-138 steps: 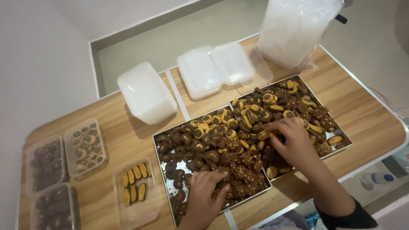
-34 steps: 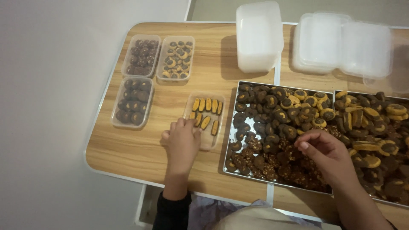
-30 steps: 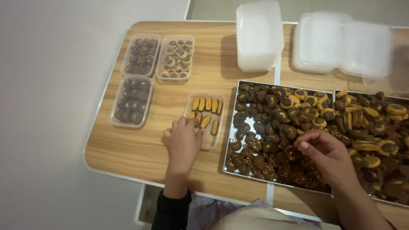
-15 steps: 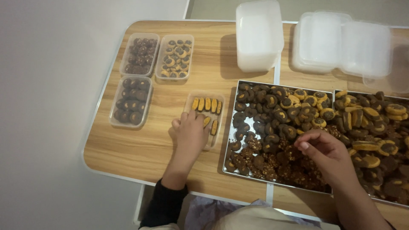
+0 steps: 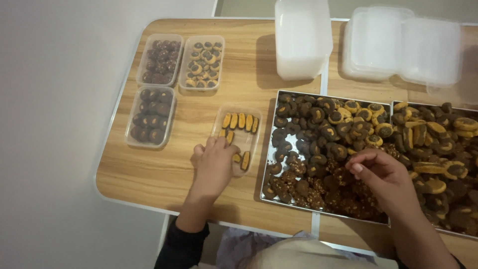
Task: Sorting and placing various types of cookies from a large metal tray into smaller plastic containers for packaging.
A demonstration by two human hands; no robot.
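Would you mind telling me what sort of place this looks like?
Probably a home kitchen or small home bakery set up for packing cookies. Metal baking trays full of cookies sit on a wooden table, beside small clear containers already filled and stacks of empty plastic containers.

Left hand [image 5: 215, 162]: palm down, back of the hand toward the camera, fingers [image 5: 221, 144] curled and pointing toward 12 o'clock, knuckles bent. The forearm runs from the wrist toward 7 o'clock and ends in a dark sleeve at the lower frame edge. Right hand [image 5: 386, 179]: loosely cupped, fingers bent inward with the tips gathered toward 9 o'clock, thumb drawn close to them. Its forearm extends toward 5 o'clock, leaving the frame at the bottom right.
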